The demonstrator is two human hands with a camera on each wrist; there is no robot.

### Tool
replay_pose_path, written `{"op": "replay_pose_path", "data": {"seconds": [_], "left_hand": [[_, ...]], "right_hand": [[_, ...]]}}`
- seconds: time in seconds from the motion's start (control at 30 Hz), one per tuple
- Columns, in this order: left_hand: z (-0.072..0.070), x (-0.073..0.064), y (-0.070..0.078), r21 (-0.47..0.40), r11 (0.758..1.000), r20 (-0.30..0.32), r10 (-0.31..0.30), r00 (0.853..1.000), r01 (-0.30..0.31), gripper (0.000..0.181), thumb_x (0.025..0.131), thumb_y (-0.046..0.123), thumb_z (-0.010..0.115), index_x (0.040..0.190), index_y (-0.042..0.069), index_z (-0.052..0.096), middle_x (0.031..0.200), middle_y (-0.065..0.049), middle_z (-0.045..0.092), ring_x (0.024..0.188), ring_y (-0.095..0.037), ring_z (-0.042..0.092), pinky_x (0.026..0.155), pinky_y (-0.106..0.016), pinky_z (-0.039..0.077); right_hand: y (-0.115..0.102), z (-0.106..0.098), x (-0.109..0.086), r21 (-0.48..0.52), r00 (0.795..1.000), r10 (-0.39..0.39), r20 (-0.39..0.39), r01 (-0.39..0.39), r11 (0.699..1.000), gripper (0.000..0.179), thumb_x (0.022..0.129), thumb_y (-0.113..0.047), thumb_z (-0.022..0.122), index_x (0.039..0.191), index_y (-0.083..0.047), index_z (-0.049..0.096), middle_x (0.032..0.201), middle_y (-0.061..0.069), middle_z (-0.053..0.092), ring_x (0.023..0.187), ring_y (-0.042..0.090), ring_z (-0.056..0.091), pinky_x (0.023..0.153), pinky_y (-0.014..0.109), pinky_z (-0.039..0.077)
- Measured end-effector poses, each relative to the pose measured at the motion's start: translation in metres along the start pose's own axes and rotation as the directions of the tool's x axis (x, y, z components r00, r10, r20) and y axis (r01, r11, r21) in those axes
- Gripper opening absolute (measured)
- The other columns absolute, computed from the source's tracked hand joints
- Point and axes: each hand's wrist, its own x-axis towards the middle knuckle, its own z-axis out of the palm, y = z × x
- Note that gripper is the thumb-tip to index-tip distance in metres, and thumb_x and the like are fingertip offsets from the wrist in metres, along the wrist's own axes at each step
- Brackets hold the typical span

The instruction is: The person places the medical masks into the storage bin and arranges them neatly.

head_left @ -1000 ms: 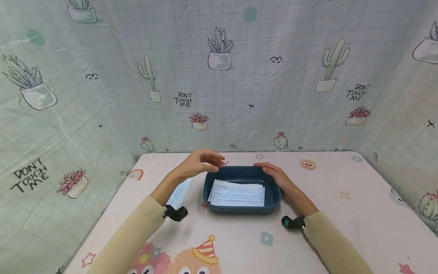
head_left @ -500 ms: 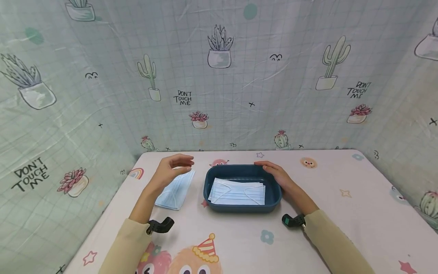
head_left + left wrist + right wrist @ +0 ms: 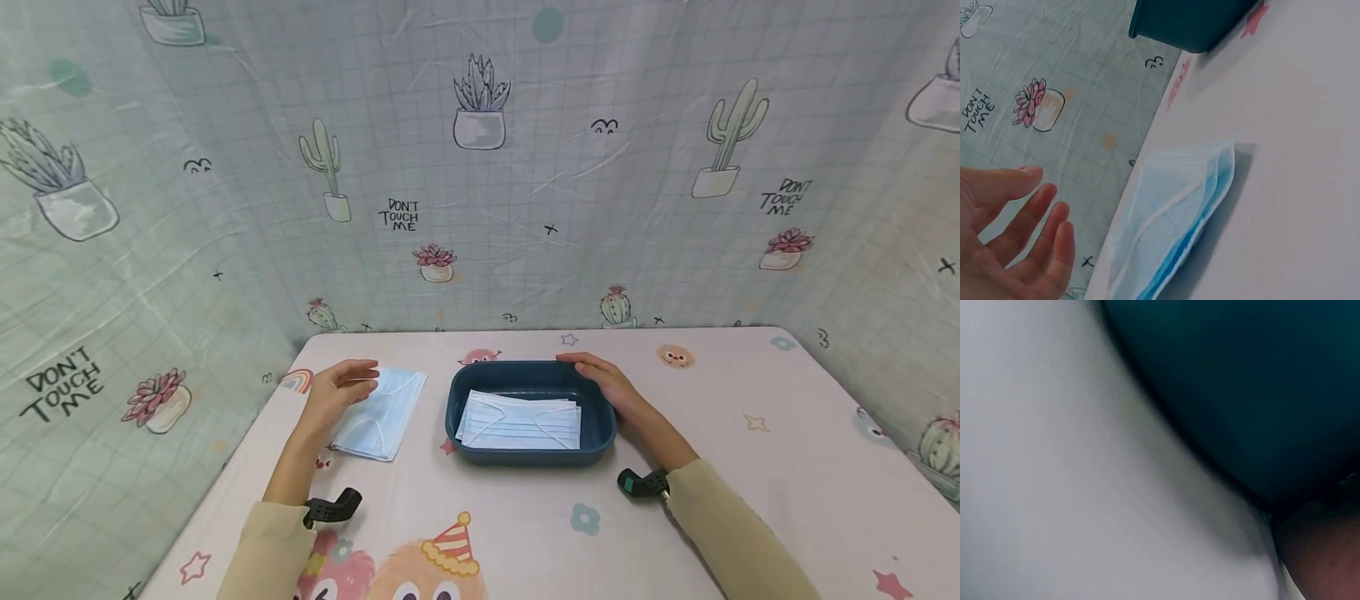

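My left hand [image 3: 341, 398] hovers at the left edge of a small pile of pale blue face masks [image 3: 386, 412] on the table. In the left wrist view its fingers [image 3: 1054, 262] are loosely bent, apart from the masks [image 3: 1169, 219], with nothing between them. A dark blue rectangular box [image 3: 531, 458] stands to the right, with several face masks [image 3: 517, 423] lying flat inside. My right hand [image 3: 609, 387] rests along the box's far right corner, fingers extended over the rim. Close up in the right wrist view, the box wall [image 3: 1241, 394] is blurred and most of the hand is hidden.
The table [image 3: 712, 517] has a pale printed cover with cartoon figures and stars. A patterned curtain [image 3: 525, 192] hangs behind it and along both sides. A black wrist camera [image 3: 333, 507] sits on the left wrist, another camera [image 3: 641, 485] on the right.
My left hand has moved left from beside the box, across the mask pile to its left side, uncovering more of the masks. The right hand and the box have stayed put.
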Motion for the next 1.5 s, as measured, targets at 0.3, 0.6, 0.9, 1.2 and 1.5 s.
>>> {"op": "replay_pose_path", "data": {"seconds": [0.3, 0.6, 0.9, 1.2, 1.5], "left_hand": [[0.002, 0.003, -0.016, 0.189, 0.979, -0.079, -0.056, 0.995, 0.070, 0.043, 0.096, 0.016, 0.070, 0.138, 0.007, 0.064, 0.141, -0.020, 0.063, 0.124, -0.034, 0.064, 0.099, -0.034, 0.054], [-0.004, 0.003, -0.029, 0.261, 0.957, -0.079, -0.112, 0.991, 0.129, 0.047, 0.094, 0.014, 0.072, 0.139, 0.005, 0.062, 0.144, -0.025, 0.058, 0.133, -0.045, 0.057, 0.113, -0.058, 0.045], [-0.008, 0.001, -0.037, 0.330, 0.936, -0.087, -0.096, 0.992, 0.120, 0.045, 0.091, 0.013, 0.075, 0.134, 0.002, 0.064, 0.132, -0.026, 0.066, 0.124, -0.045, 0.062, 0.106, -0.058, 0.049], [-0.007, 0.000, -0.037, 0.368, 0.926, -0.031, -0.072, 0.997, 0.078, 0.047, 0.089, 0.011, 0.077, 0.134, 0.000, 0.064, 0.126, -0.025, 0.068, 0.116, -0.040, 0.064, 0.103, -0.055, 0.051], [-0.004, 0.003, -0.043, 0.372, 0.924, -0.044, -0.077, 0.996, 0.087, 0.047, 0.088, 0.007, 0.077, 0.132, 0.001, 0.065, 0.121, -0.024, 0.069, 0.110, -0.035, 0.065, 0.099, -0.051, 0.053]], "right_hand": [[0.001, -0.002, 0.000, -0.008, 1.000, -0.015, -0.015, 0.015, 1.000, 0.043, 0.111, -0.027, 0.042, 0.148, -0.009, 0.055, 0.162, 0.014, 0.044, 0.159, 0.034, 0.022, 0.129, 0.063, 0.008], [0.002, -0.002, -0.002, -0.001, 1.000, 0.008, -0.001, -0.008, 1.000, 0.044, 0.111, -0.030, 0.043, 0.150, -0.012, 0.054, 0.166, 0.011, 0.039, 0.159, 0.035, 0.022, 0.128, 0.065, 0.009], [0.002, 0.001, 0.000, -0.021, 1.000, 0.001, -0.002, -0.001, 1.000, 0.045, 0.111, -0.030, 0.043, 0.150, -0.010, 0.053, 0.165, 0.012, 0.040, 0.160, 0.035, 0.021, 0.128, 0.065, 0.008], [0.003, 0.001, -0.001, 0.000, 1.000, 0.007, -0.001, -0.007, 1.000, 0.044, 0.111, -0.029, 0.042, 0.150, -0.011, 0.054, 0.165, 0.011, 0.040, 0.160, 0.034, 0.021, 0.129, 0.064, 0.008], [0.005, 0.000, -0.001, -0.001, 1.000, -0.015, -0.002, 0.015, 1.000, 0.045, 0.111, -0.028, 0.044, 0.149, -0.007, 0.054, 0.164, 0.014, 0.042, 0.160, 0.035, 0.022, 0.129, 0.064, 0.008]]}}
